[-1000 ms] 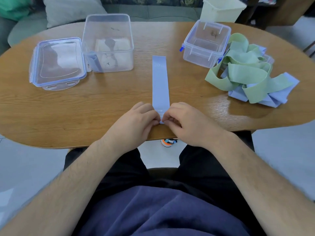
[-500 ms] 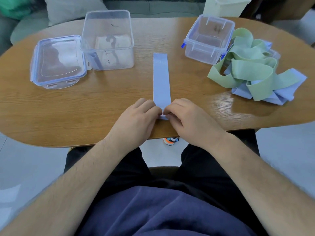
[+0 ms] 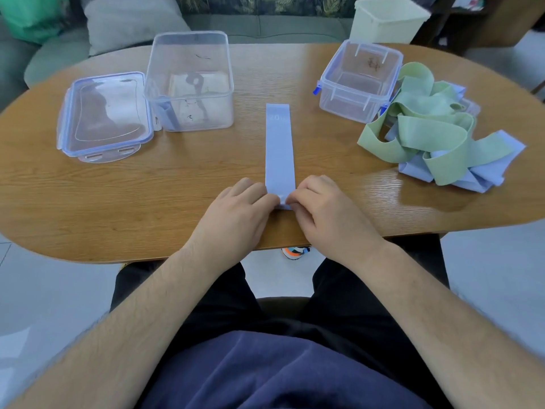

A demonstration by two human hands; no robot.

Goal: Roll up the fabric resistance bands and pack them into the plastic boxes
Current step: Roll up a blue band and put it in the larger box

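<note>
A light blue fabric band lies flat and straight on the wooden table, pointing away from me. My left hand and my right hand pinch its near end from either side, where a small fold or roll has formed. A tall clear plastic box stands at the back left with its lid lying beside it. A smaller clear box with blue clips stands at the back right. A heap of green and blue bands lies to the right.
A cream plastic bin stands beyond the table's far edge. A sofa with a grey cushion runs behind the table. The table's near edge is just under my wrists.
The near end of the blue band has been curled slightly further by both hands. The camera has shifted a little; the boxes and heap stay where they were.
</note>
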